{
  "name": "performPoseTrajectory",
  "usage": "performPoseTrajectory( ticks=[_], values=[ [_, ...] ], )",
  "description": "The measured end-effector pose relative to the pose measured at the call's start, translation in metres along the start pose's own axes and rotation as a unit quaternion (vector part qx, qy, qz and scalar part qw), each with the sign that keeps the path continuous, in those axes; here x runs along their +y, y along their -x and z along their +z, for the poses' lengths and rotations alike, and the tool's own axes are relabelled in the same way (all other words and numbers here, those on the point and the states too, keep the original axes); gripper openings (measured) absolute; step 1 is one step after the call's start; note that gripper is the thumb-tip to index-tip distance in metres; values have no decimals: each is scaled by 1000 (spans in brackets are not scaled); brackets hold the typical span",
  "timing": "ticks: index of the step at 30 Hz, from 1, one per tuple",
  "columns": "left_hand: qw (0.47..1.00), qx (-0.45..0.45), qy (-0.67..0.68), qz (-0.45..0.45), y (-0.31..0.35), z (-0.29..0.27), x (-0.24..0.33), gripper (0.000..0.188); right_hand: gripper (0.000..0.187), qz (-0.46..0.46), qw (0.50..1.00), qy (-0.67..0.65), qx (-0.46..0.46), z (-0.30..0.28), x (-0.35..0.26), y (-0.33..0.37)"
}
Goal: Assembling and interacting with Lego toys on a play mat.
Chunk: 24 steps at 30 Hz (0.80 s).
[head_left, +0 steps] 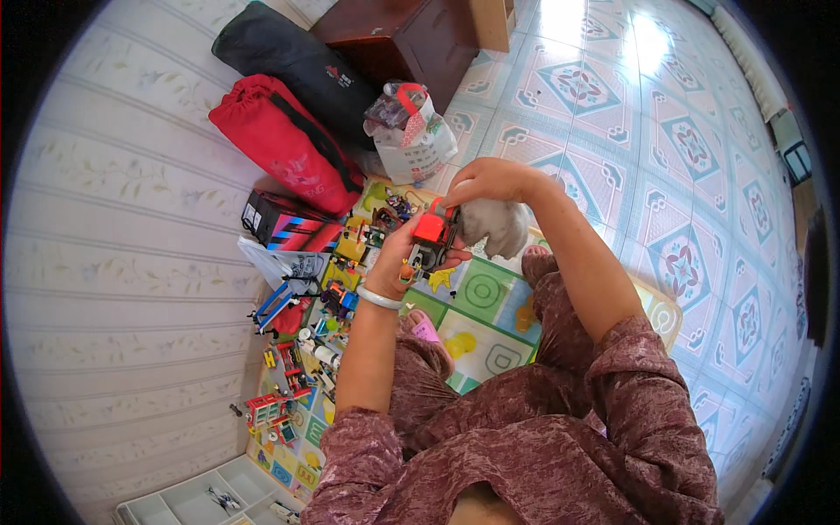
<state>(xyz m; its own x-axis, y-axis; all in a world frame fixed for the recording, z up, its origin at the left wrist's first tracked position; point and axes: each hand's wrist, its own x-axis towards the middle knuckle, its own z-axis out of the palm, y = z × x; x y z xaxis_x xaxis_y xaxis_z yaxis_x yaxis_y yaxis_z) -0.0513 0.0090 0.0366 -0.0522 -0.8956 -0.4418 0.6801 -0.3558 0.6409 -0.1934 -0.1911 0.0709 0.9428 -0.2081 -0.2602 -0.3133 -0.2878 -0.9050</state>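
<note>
A red and black toy vehicle (430, 238) lies in my left hand (398, 258), whose palm cradles it from below. My right hand (481, 181) reaches over from the right, its fingertips pinching the top of the same toy. A silver bangle (378, 298) circles my left wrist. Just behind the toy a grey plush toy (497, 224) lies on the colourful play mat (477, 302). I sit on the floor in mauve patterned clothes, knees bent over the mat.
Several small toys (302, 350) lie scattered along the mat's left side by the wall. A red bag (280, 140), a black bag (289, 57), a plastic bag of items (411, 131) and a dark wooden cabinet (402, 35) stand behind. A white compartment tray (197, 499) sits at bottom left.
</note>
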Motion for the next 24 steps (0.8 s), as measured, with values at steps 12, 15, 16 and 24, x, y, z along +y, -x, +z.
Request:
performPoseTrajectory(
  ticks=[12, 15, 16, 24],
  values=[
    [964, -5, 258, 67, -18, -27, -2, 38, 37, -83, 951, -106, 278, 15, 2, -16],
    [961, -20, 262, 82, -20, -26, -2, 37, 32, -178, 928, -7, 328, 37, -1, -22],
    [958, -19, 270, 91, -19, -28, -1, 37, 27, -175, 929, 7, 325, 46, -6, -24],
    [946, 60, 300, 104, -14, -30, 12, 35, 22, -297, 889, 132, 321, 76, -19, -16]
  ],
)
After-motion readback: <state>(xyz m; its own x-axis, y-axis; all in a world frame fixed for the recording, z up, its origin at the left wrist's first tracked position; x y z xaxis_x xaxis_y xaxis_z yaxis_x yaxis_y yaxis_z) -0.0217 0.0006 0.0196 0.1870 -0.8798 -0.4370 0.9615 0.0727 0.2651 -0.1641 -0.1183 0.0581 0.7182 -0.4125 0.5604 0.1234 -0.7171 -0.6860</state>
